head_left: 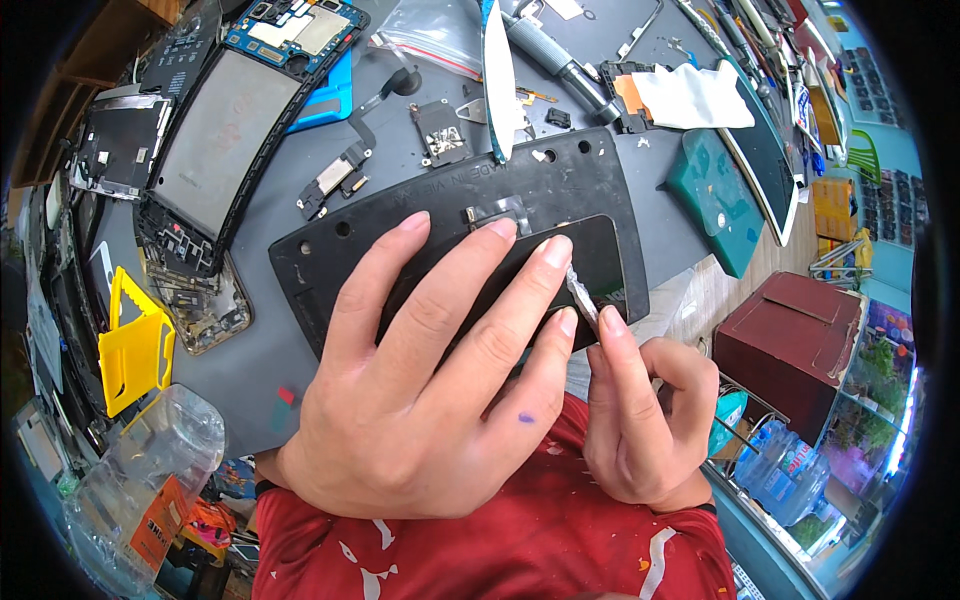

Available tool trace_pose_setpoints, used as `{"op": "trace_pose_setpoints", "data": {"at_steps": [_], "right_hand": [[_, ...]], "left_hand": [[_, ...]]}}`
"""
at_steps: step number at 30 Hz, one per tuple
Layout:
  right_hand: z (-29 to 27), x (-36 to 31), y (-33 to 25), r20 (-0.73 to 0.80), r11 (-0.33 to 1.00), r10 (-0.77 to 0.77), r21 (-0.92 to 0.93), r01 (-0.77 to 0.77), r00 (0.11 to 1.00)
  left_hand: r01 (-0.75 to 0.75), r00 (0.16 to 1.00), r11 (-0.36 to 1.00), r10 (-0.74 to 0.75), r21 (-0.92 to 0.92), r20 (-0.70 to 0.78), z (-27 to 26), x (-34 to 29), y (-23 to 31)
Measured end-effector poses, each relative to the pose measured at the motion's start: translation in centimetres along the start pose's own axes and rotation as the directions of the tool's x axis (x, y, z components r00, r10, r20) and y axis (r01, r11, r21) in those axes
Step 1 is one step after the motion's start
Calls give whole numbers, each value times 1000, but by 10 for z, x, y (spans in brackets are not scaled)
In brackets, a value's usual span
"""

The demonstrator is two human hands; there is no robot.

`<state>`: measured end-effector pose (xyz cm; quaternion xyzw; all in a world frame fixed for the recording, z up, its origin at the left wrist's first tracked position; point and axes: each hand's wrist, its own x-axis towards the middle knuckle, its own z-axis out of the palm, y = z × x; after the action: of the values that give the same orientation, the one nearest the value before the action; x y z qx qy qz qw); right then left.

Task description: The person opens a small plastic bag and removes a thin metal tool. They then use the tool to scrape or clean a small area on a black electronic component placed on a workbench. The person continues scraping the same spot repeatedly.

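A thin, crumpled silvery strip (pixel 579 290), dull and ragged, lies right of the frame's centre over a glossy dark panel (pixel 605 250) on a black mat (pixel 390 218). The right hand (pixel 650 420) pinches its lower end; the left hand (pixel 420 400) spreads its fingers over mat and panel. Grey desk (pixel 225 355) shows between mat and yellow holder (pixel 138 350) at left; floor (pixel 712 295) shows beyond the desk's right edge. A clear zip bag (pixel 430 42), contents unclear, lies at upper centre.

One black pad (pixel 590 190), one green block (pixel 712 205), one maroon box (pixel 785 335)
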<state>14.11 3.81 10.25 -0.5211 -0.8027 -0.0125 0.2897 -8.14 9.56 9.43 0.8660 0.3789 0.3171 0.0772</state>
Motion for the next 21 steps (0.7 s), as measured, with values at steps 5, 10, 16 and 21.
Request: {"op": "trace_pose_setpoints", "data": {"at_steps": [5,10,16,21], "right_hand": [[-9,-1,-7,102,997,75,16,-77,992],[-3,1,-1,15,999,-24,-30,25,1000],[-4,1,-1,2,997,-58,-60,58,998],[-10,0,-2,37,994,-72,-78,75,997]], "left_hand": [[-6,1000,1000,6,1,8,-1,-1,-1],[-14,1000,1000,14,8,16,-1,-1,-1],[-10,1000,1000,9,17,19,-2,0,0],[-11,1000,1000,11,16,-1,0,-1,0]]}}
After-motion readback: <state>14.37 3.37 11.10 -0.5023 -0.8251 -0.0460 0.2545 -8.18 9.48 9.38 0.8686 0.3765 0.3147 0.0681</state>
